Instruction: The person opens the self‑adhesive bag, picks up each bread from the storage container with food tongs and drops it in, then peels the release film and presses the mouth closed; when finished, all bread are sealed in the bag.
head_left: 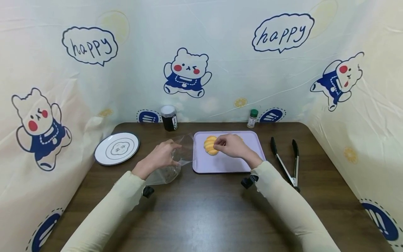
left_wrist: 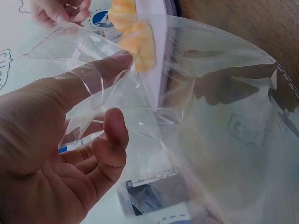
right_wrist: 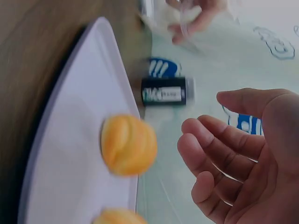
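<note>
My left hand (head_left: 163, 154) holds a clear plastic bag (head_left: 165, 175) left of the tray. In the left wrist view, the bag's film (left_wrist: 219, 116) drapes around the thumb and curled fingers, which stand apart. Over the lilac tray (head_left: 201, 166) is my right hand (head_left: 233, 145), its fingers loosely bent and nothing between them. A yellow striped bread roll (head_left: 210, 145) sits on the tray beside the fingertips. The right wrist view shows this roll (right_wrist: 128, 144) apart from the right hand (right_wrist: 247, 149), with a second roll (right_wrist: 119, 217) partly cut off below.
A white plate (head_left: 104, 152) with a dark rim lies at the left. At the back stand a dark jar (head_left: 170, 122) with a pale lid and a small green-capped bottle (head_left: 252, 119). Tongs (head_left: 296, 168) with black tips lie right of the tray. Printed cloth (head_left: 220, 70) surrounds the table.
</note>
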`<action>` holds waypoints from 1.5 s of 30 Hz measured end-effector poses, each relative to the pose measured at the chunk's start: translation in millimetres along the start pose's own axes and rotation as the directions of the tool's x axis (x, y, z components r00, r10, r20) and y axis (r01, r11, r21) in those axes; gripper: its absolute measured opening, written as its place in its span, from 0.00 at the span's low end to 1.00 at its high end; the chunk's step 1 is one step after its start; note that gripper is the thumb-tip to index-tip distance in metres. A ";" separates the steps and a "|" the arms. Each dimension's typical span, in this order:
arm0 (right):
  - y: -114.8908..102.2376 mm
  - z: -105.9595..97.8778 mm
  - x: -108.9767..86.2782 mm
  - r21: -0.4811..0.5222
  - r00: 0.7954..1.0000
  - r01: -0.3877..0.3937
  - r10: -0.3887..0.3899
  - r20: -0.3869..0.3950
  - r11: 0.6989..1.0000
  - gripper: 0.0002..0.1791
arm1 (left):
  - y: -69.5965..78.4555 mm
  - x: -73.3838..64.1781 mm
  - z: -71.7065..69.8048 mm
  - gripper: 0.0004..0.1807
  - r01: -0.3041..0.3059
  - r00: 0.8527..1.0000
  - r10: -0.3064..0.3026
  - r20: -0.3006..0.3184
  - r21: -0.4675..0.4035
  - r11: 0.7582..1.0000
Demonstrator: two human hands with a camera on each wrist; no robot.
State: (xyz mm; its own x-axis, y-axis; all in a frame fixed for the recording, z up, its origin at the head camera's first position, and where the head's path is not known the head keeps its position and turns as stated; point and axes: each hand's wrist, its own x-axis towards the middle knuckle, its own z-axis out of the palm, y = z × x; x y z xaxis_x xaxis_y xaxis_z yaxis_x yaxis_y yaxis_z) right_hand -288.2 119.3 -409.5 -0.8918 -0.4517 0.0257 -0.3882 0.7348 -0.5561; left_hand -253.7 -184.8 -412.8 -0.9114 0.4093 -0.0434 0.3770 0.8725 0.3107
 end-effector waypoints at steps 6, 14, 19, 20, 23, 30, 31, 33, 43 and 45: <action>24.5 -19.4 -14.4 -0.056 0.994 -0.086 0.082 -0.069 0.995 0.14 | -1.3 0.1 -1.1 0.40 0.013 1.000 -0.013 0.012 -0.008 1.000; 55.1 -50.7 -42.7 -0.123 0.958 -0.274 0.259 -0.122 0.954 0.21 | -2.0 -0.2 -1.8 0.40 0.010 1.000 -0.010 0.012 0.011 1.000; 80.6 -64.7 -61.8 -0.180 0.926 -0.371 0.348 -0.150 0.911 0.25 | -2.5 -0.3 -1.2 0.40 0.013 1.000 -0.013 0.021 -0.002 1.000; 84.9 -67.0 -65.4 -0.190 0.920 -0.385 0.361 -0.152 0.903 0.26 | -2.6 -0.3 -1.1 0.40 0.015 1.000 -0.015 0.025 -0.006 1.000; 97.8 -72.8 -75.8 -0.214 0.904 -0.426 0.401 -0.151 0.879 0.28 | -2.9 -0.1 -1.1 0.40 0.023 0.999 -0.022 0.031 -0.013 1.000; 127.7 -83.0 -103.2 -0.282 0.865 -0.499 0.489 -0.110 0.820 0.40 | -3.5 0.7 -2.2 0.39 0.029 0.999 -0.028 0.042 -0.034 0.999; 131.7 -84.4 -106.7 -0.293 0.857 -0.511 0.504 -0.106 0.808 0.42 | -3.8 0.4 -2.6 0.39 0.029 0.999 -0.028 0.045 -0.037 0.999; 138.7 -86.6 -113.2 -0.310 0.840 -0.535 0.532 -0.104 0.786 0.46 | -4.2 0.3 -3.0 0.39 0.036 0.998 -0.034 0.049 -0.041 0.999; 161.7 -87.2 -142.8 -0.338 0.742 -0.640 0.670 -0.036 0.690 0.53 | -3.2 1.2 -2.4 0.39 0.048 0.997 -0.046 0.062 -0.029 0.998; 164.2 -85.7 -145.2 -0.347 0.731 -0.640 0.682 -0.003 0.685 0.58 | -3.1 1.4 -2.0 0.39 0.049 0.997 -0.047 0.062 -0.026 0.998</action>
State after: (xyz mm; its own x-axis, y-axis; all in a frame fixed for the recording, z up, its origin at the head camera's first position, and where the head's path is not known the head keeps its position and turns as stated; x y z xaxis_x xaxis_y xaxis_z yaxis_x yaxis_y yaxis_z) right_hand -242.3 348.9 -433.3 -0.9177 0.1720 -0.3582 0.2242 0.9684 -0.1094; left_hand -256.5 -187.5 -411.9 -0.9160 0.3837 -0.1171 0.3278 0.8842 0.3328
